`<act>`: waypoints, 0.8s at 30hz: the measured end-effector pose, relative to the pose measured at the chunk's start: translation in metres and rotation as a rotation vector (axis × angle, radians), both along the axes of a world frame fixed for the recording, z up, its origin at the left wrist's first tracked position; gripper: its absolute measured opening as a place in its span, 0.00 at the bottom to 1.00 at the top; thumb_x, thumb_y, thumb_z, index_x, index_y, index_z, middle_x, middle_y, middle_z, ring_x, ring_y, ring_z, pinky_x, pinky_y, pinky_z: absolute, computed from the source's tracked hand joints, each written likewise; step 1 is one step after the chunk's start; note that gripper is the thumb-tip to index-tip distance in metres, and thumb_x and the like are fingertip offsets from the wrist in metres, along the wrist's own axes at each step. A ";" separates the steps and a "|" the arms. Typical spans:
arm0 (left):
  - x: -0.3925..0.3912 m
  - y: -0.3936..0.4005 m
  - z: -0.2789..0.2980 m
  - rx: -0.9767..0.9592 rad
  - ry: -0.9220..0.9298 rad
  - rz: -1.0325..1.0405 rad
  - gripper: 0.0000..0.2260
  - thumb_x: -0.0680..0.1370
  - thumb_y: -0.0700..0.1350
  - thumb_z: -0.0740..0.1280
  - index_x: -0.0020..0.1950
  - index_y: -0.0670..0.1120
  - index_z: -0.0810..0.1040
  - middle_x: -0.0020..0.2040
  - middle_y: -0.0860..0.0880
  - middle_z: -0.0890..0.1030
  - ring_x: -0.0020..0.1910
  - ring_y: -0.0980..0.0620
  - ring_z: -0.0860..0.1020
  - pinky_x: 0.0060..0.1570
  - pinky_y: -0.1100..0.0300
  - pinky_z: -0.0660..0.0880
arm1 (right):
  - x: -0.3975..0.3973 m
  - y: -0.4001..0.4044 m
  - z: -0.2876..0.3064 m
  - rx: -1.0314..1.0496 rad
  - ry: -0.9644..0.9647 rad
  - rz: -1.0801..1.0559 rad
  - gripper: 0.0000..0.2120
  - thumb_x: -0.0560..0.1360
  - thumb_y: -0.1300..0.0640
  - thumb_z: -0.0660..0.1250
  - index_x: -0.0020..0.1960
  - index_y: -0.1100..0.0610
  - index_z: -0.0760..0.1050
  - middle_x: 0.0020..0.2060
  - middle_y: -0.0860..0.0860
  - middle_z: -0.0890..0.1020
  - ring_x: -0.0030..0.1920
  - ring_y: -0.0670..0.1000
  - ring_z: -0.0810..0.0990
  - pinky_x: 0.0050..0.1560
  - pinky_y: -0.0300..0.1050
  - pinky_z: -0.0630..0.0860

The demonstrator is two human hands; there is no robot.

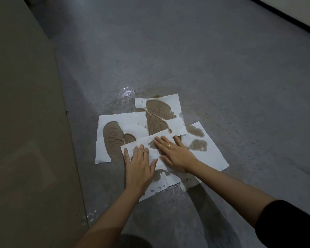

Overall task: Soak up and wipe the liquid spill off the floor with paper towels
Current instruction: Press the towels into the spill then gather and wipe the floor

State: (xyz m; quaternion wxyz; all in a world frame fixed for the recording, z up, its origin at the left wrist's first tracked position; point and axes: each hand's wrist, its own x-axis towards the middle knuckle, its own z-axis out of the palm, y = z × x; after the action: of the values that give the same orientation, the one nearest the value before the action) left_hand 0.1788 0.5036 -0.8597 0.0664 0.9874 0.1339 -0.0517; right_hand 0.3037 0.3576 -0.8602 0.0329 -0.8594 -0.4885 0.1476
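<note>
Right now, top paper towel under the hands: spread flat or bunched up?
Spread flat. The top paper towel lies open over the other sheets, with the left hand and right hand pressing it palms-down, fingers straight.

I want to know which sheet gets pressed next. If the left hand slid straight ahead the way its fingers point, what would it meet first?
The left hand lies flat on the nearest paper towel, fingers pointing away. Going on, it would likely cross that sheet's far edge onto the far soaked towel, probably its brown patch.

My left hand [139, 166] and right hand [174, 153] press flat, fingers spread, on the top paper towel [156, 183], overlapping three brown-soaked towels on grey floor [222, 68].
</note>
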 end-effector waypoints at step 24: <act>-0.035 -0.023 0.010 -0.324 -0.248 -0.060 0.27 0.82 0.58 0.45 0.79 0.49 0.48 0.79 0.52 0.47 0.78 0.55 0.44 0.76 0.49 0.43 | -0.074 -0.041 0.002 0.021 0.088 -0.187 0.30 0.81 0.38 0.41 0.78 0.50 0.38 0.77 0.47 0.39 0.77 0.47 0.35 0.77 0.52 0.39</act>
State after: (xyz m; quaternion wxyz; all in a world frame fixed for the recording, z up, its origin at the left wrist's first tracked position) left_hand 0.1439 0.4807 -0.8497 0.2387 0.9662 0.0851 0.0474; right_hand 0.2300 0.3166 -0.8586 0.0770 -0.8936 -0.4057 0.1761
